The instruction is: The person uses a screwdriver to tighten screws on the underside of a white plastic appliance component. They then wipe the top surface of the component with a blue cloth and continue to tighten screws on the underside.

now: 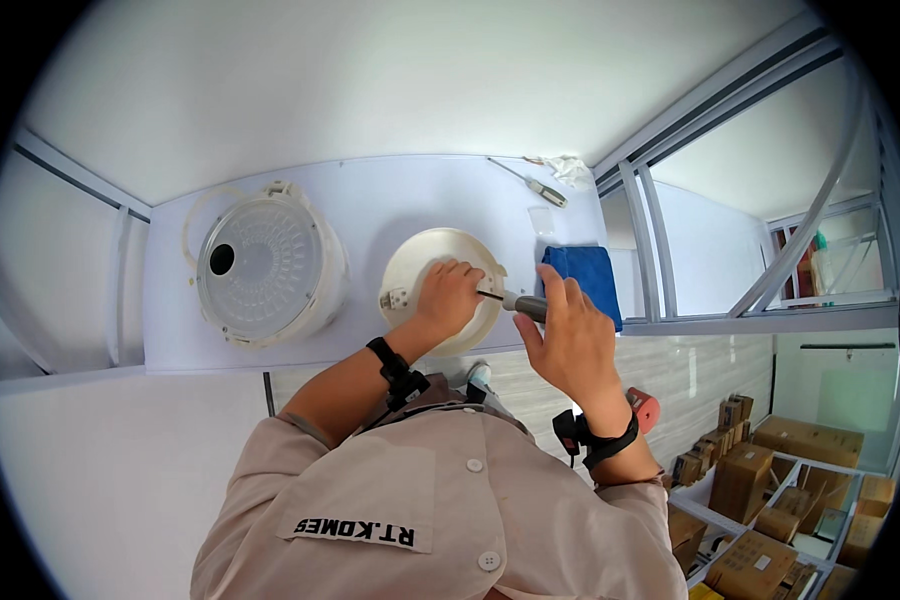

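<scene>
Clamping the grey screwdriver (535,308) in the right hand (576,345), tip near the cream round cover (408,264), frame centre. Left hand (448,300) rests on the cover; can't tell its grip. Risk: tip slips into that hand if the cover turns.

Grey screwdriver (531,308) in right fingers (553,287)

A pale table (370,188) is occupied from end to end. At its left, a round white appliance (270,285) is set down; near the middle, by the front edge, a round cream shell (410,265) is placed. At the right, a folded blue cloth (588,280) is laid, with a small clear packet (541,221), a screwdriver (546,192) and a crumpled white wrapping (572,172) left behind it.
</scene>
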Demonstrator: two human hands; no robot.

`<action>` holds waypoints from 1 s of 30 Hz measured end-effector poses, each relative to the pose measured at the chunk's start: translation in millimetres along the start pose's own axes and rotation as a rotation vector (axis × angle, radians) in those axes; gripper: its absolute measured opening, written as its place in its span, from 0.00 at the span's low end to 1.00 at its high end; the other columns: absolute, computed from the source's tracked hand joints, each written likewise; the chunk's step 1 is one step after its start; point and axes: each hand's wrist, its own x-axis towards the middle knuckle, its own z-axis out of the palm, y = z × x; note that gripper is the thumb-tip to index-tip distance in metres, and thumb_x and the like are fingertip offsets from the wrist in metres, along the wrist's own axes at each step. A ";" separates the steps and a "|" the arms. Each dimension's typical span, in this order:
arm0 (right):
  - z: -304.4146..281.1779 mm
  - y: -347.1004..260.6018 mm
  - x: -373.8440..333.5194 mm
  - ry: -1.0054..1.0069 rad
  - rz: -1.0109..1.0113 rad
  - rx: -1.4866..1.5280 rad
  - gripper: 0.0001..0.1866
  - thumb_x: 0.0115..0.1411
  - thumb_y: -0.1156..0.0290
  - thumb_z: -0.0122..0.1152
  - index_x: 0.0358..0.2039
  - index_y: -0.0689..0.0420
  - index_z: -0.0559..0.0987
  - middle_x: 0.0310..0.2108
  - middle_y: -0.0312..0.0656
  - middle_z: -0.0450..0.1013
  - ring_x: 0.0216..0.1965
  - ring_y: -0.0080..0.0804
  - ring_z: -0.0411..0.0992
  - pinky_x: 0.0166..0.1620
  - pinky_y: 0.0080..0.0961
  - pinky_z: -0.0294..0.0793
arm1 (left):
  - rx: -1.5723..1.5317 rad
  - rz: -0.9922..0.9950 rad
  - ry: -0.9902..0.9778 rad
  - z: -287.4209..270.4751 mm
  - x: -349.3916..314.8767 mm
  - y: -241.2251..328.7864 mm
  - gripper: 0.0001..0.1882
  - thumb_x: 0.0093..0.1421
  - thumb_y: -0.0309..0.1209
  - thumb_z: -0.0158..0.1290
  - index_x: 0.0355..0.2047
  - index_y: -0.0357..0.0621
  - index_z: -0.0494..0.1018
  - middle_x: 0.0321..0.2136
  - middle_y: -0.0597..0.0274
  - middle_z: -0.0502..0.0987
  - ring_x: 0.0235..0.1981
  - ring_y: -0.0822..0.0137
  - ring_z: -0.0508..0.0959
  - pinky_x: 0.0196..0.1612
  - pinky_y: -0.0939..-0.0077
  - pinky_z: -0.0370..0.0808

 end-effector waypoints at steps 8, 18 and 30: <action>3.0 6.9 3.8 0.001 -0.094 0.046 0.06 0.61 0.70 0.66 0.34 0.55 0.78 0.24 0.42 0.74 0.26 0.46 0.77 0.28 0.41 0.74 | 0.054 0.035 0.001 2.6 -1.3 0.1 0.18 0.54 0.34 0.69 0.45 0.48 0.80 0.40 0.64 0.80 0.49 0.59 0.77 0.56 0.62 0.69; 9.1 6.7 -1.2 0.036 -0.067 0.094 0.07 0.64 0.66 0.65 0.37 0.55 0.78 0.21 0.43 0.76 0.22 0.48 0.77 0.25 0.41 0.73 | 0.016 0.013 0.050 5.4 -2.3 -1.6 0.17 0.53 0.32 0.68 0.44 0.48 0.81 0.39 0.63 0.80 0.48 0.57 0.77 0.55 0.59 0.69; 12.2 17.6 -6.4 -0.028 0.021 0.156 0.14 0.60 0.65 0.71 0.40 0.59 0.77 0.25 0.47 0.80 0.24 0.50 0.80 0.28 0.41 0.77 | 0.023 0.023 0.017 7.0 -2.8 2.3 0.16 0.54 0.32 0.67 0.44 0.47 0.81 0.40 0.62 0.80 0.49 0.57 0.77 0.55 0.59 0.69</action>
